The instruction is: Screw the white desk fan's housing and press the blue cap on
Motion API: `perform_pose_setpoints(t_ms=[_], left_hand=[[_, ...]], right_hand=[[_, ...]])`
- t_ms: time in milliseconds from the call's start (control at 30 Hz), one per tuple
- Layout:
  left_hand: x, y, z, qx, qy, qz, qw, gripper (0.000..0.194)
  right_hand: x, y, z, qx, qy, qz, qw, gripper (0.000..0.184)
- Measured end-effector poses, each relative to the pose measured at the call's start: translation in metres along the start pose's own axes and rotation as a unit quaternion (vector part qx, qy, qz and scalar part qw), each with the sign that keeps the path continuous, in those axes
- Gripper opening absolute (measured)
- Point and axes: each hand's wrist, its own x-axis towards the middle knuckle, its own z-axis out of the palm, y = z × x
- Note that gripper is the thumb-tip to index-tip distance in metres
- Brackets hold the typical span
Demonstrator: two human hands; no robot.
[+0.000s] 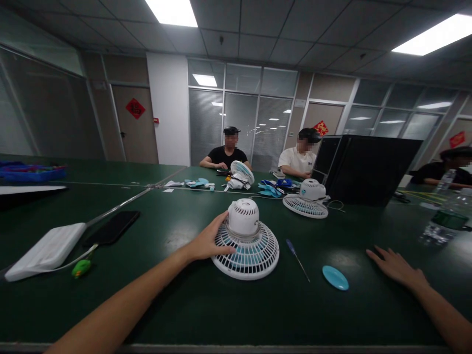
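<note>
A white electric fan lies face down on the green table, its rounded motor housing pointing up and blue blades showing through the grille. My left hand grips its left side, thumb over the grille and fingers against the motor housing; some fingertips are hidden behind it. To the fan's right is a screwdriver with a blue handle, and beside that a light-blue oval disc. Resting flat on the table further right, my right hand holds nothing, with its fingers stretched out.
On the left are a white box-shaped device, a black phone and a green trinket. Further back stand a second fan, a tilted fan and a black case. Bottles stand right; co-workers sit opposite.
</note>
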Motion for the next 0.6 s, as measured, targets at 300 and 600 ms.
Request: perform_pose_setpoints(t_ms=[300, 600], left_hand=[[0.000, -0.002, 0.000, -0.006, -0.007, 0.002, 1.000, 0.114], [0.000, 0.002, -0.002, -0.010, -0.012, -0.005, 1.000, 0.118]], right_hand=[[-0.052, -0.098, -0.004, 0.041, -0.073, -0.113, 0.990, 0.068], [-0.075, -0.148, -0.007, 0.138, -0.074, -0.255, 0.954, 0.051]])
